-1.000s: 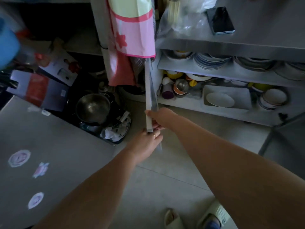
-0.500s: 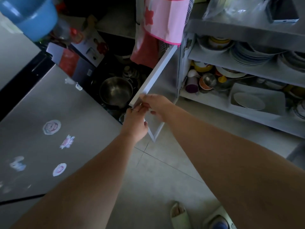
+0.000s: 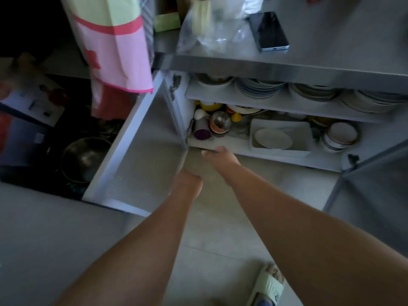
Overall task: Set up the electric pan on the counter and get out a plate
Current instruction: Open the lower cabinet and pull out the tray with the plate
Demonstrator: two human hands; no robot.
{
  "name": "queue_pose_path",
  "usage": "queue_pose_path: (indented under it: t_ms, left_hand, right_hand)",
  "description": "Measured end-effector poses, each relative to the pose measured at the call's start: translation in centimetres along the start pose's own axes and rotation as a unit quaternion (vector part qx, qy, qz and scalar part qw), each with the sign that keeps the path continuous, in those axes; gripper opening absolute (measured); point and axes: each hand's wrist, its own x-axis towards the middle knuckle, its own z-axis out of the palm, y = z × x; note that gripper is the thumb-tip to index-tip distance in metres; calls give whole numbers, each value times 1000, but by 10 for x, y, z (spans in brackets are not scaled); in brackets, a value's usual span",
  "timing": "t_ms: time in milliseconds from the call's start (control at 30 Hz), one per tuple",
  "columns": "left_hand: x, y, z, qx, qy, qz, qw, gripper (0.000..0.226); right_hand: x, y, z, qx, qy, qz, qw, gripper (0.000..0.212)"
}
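The cabinet under the steel counter (image 3: 344, 36) stands with its left door (image 3: 141, 151) swung wide. Stacks of plates (image 3: 260, 90) fill the upper shelf. On the lower shelf a single white plate (image 3: 272, 139) lies in a white rectangular tray (image 3: 306, 131). My right hand (image 3: 219, 156) reaches to the front edge of the lower shelf, thumb out, holding nothing. My left hand (image 3: 187, 184) hangs below the door's hinge corner with its fingers curled, apart from the door. A round metal pot (image 3: 85, 160) sits in the dark compartment to the left.
A phone (image 3: 268, 30) and a clear plastic bag (image 3: 212, 29) lie on the counter. A pink towel (image 3: 114, 51) hangs over the left compartment. Cups and small bowls (image 3: 218, 124) crowd the lower shelf's left end. The right door (image 3: 371, 191) also stands out. My slipper (image 3: 269, 286) is on the floor.
Both hands have let go of the door's edge. The door has swung wide to the left. My right hand has moved forward to the lower shelf.
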Motion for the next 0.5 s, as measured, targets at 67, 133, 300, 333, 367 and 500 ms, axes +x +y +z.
queue_pose_path:
  t_ms: [67,133,300,333,367,500]
  left_hand:
    - [10,38,24,34,-27,21,999,47]
    - [22,77,51,72,-60,40,995,50]
    - [52,167,119,112,-98,64,987,46]
    - [55,183,131,98,-101,70,988,45]
    - [59,198,145,80,-104,74,989,45]
    - [70,236,180,18,-115,82,990,56]
  right_hand:
    - [13,16,-36,24,27,13,999,59]
    - [32,32,-72,48,42,38,997,62]
    - [83,72,-150,78,92,80,989,68]
    - [93,81,-165,92,108,82,987,66]
    - [104,93,-181,108,123,80,983,64]
    - [137,130,-225,145,162,105,970,68]
